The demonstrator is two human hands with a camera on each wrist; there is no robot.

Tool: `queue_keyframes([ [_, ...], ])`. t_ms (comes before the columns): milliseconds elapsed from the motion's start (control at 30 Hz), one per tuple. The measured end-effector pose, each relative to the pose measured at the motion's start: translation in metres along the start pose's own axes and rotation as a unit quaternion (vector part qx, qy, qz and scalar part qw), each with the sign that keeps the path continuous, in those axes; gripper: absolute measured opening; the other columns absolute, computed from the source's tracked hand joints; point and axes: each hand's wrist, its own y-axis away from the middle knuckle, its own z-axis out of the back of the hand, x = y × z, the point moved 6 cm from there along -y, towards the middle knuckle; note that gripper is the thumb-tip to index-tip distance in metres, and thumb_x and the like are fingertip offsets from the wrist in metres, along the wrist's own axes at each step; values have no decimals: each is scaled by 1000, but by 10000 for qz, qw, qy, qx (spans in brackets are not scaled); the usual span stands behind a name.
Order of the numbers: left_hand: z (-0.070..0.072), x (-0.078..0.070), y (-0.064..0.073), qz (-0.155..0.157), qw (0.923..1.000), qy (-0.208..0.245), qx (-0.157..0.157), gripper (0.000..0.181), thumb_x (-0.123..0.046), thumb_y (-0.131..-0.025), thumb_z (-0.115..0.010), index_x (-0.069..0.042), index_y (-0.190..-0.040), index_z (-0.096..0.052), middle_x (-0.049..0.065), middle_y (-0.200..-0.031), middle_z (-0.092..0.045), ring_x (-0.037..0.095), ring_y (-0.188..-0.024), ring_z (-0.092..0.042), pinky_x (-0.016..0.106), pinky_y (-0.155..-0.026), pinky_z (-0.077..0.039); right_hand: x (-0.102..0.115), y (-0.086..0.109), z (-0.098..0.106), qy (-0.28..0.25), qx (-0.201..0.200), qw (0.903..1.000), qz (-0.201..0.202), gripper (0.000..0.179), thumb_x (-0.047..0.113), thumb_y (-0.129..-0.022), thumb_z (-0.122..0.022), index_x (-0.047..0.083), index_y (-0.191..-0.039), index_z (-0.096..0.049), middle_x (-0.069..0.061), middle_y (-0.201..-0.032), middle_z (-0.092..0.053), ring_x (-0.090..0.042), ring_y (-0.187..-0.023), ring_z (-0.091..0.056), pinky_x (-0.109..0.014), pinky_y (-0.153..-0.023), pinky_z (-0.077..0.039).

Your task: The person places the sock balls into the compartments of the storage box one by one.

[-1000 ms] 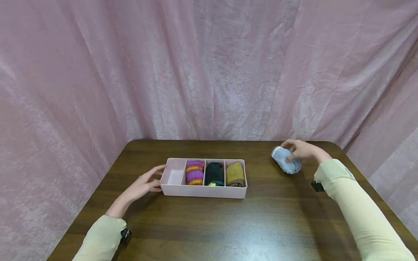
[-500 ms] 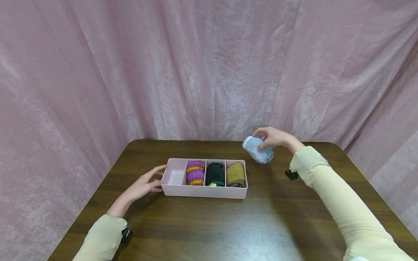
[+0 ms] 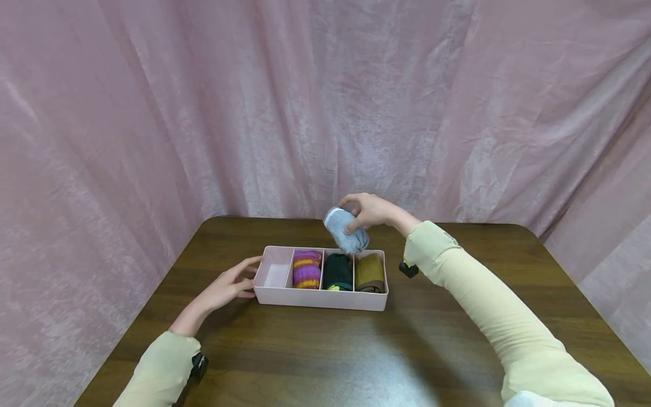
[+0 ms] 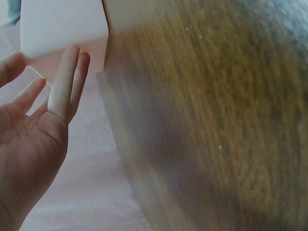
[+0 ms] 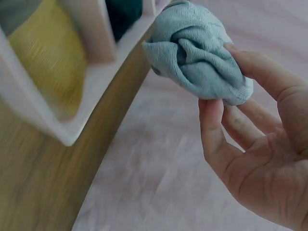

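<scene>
Between thumb and fingers, my right hand [image 3: 373, 210] pinches a light grey-blue rolled sock [image 3: 346, 230] with a white band. It hangs tilted above the back edge of the pink divided box [image 3: 320, 298]. Folds at one end of the sock [image 5: 197, 53] show in the right wrist view. A purple-and-yellow striped sock [image 3: 307, 270], a dark green sock [image 3: 338, 271] and a mustard sock [image 3: 369, 271] fill compartments from middle to right; the leftmost shows its bare floor. My left hand [image 3: 224, 289] touches the box's left end, with fairly straight fingers [image 4: 62, 86] against its wall.
The box stands on a brown wooden table [image 3: 305, 356] with rounded far corners. Behind the table hangs a pink velvet curtain [image 3: 315, 113]. Small black devices are on both wrists, under the cream sleeves [image 3: 473, 288].
My right hand has lifted the grey-blue sock from the right side of the table and carried it left, over the box's back edge. My left hand stays at the box's end.
</scene>
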Motion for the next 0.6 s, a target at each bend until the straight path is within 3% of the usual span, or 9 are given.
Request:
queue_keyframes([
  [167, -1, -2, -1, 6, 10000, 32, 22, 61, -4, -99, -51, -2, -155, -25, 40, -138, -42, 36, -111, -62, 43, -86, -62, 30, -15, -18, -10, 183, 9996, 191, 72, 18, -82, -81, 13, -146, -47, -18, -108, -72, -17, -80, -66, -29, -67, -61],
  [267, 0, -2, -1, -1, 10000, 61, 22, 62, -4, -99, -51, -2, -155, -24, 40, -138, -42, 36, -111, -62, 43, -86, -62, 46, -24, -27, -44, 257, 9993, 260, 72, 18, -82, -80, 13, -146, -47, -17, -102, -74, -16, -72, -66, -26, -62, -60],
  [500, 0, -1, -2, 14, 10000, 42, 36, 62, -6, -99, -52, -2, -155, -25, 40, -137, -43, 30, -108, -64, 44, -85, -62, 68, -42, -52, -584, 363, 9975, 131, 71, 13, -81, -80, 11, -145, -48, -17, -125, -62, -26, -100, -68, -41, -83, -63],
  [600, 0, -1, -1, 26, 10000, 22, 26, 61, -5, -100, -52, -2, -155, -24, 39, -137, -44, 28, -108, -64, 43, -85, -62, 75, -49, -64, -895, 345, 9953, 89, 71, 10, -82, -79, 7, -146, -47, -18, -138, -56, -29, -105, -67, -43, -85, -62],
])
